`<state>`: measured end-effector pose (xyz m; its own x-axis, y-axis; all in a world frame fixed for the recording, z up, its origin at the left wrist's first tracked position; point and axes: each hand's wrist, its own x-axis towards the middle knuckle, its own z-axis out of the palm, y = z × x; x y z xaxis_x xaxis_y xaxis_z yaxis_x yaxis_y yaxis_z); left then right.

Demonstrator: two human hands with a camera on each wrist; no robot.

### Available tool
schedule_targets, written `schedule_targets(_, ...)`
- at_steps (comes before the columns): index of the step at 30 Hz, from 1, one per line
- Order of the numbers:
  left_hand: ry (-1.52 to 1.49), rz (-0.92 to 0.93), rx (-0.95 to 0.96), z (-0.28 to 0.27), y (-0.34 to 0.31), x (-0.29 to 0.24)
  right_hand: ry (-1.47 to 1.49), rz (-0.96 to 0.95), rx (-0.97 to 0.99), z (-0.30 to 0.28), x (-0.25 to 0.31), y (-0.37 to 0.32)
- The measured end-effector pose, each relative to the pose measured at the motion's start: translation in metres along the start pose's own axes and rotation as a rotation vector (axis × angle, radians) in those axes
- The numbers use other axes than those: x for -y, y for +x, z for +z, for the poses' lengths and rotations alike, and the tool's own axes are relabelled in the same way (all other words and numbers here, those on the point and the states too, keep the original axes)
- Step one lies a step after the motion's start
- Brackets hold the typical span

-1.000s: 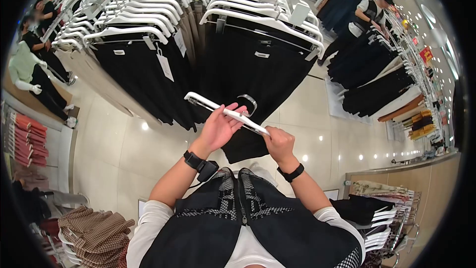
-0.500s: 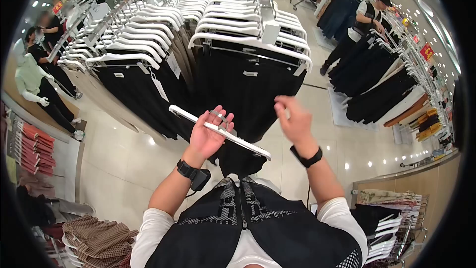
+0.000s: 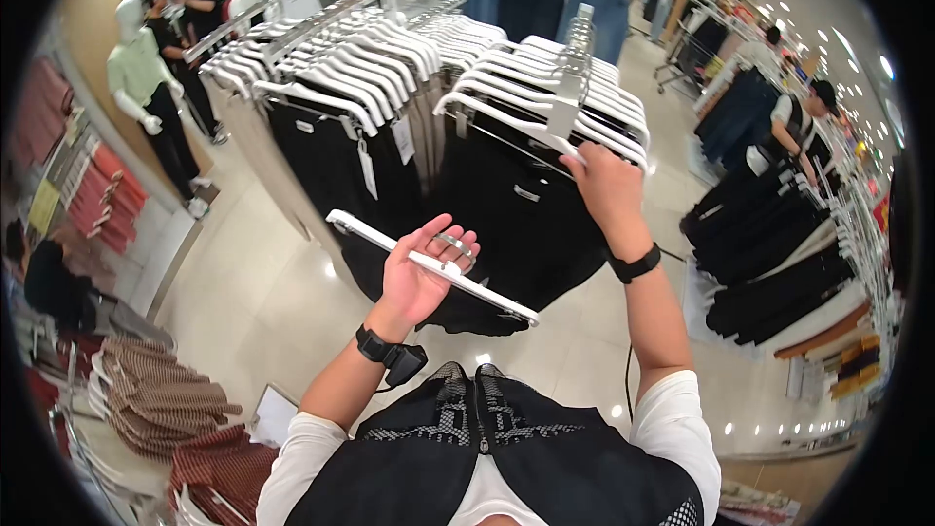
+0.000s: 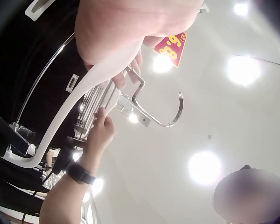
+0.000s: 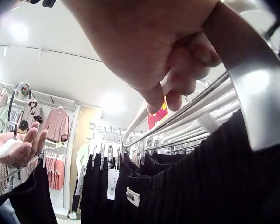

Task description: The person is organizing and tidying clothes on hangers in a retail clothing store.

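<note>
While the left hand cradles the white hanger near the chest in a loose, curled grip, the right hand wraps a full grip round the front hanger at the rack's near end, where a hard tug might unhook its neighbours.

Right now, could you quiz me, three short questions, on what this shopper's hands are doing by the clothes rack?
1. True or false: the left hand holds a loose white hanger.
2. The fingers of the right hand curl round: A a price tag, B a rack hanger, C a shoe.
3. What colour is the garment hanging below that rack hanger?
Key: 1 true; 2 B; 3 black.
</note>
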<state>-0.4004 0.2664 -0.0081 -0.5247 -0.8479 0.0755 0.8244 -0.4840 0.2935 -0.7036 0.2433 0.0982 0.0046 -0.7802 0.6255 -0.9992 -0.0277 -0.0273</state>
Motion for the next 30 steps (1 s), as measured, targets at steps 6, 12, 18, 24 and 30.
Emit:
schedule_targets(6, -0.020, 0.047, 0.048, 0.007, -0.013, 0.006, -0.004, 0.053, -0.242, -0.017, -0.019, -0.011)
schedule_targets(12, -0.035, 0.019, 0.066, -0.002, -0.014, 0.020, 0.219, 0.250, -0.042, -0.032, -0.031, -0.070)
schedule_targets(18, -0.064, -0.041, 0.058, -0.014, -0.013, 0.037, 0.299, 0.378, 0.089, -0.032, -0.028, -0.102)
schedule_targets(24, -0.130, -0.075, 0.120, -0.028, -0.015, 0.035, 0.341, 0.433, 0.166, -0.057, -0.060, -0.079)
schedule_targets(30, -0.090, -0.093, 0.048, -0.024, -0.028, 0.026, 0.313, 0.351, 0.167, -0.077, -0.069, -0.080)
